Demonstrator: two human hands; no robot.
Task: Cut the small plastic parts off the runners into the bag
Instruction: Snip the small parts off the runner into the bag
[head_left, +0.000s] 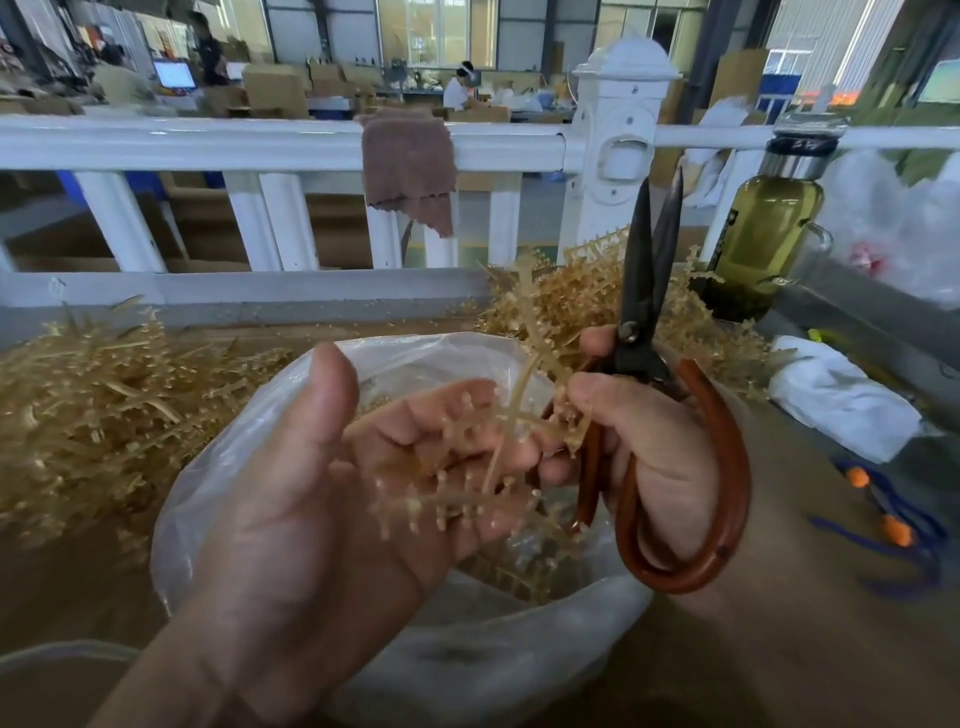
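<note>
A clear plastic bag (234, 467) lies open in the middle, with tan cut parts inside. Over its mouth my left hand (332, 499) is held palm up, fingers straight, and a tan runner (467, 467) studded with small parts rests across them. My right hand (649, 447) grips black scissors (644, 291) with red-brown loop handles, blades pointing up and slightly apart. Its thumb and forefinger also pinch the runner's upper stem.
Heaps of tan runners (88, 405) lie at the left and behind the bag (571, 296). A white fence rail (208, 143) with a brown cloth (410, 166) crosses the back. An olive bottle (763, 228), white bags (841, 400) and a blue-and-orange tool (893, 525) lie at the right.
</note>
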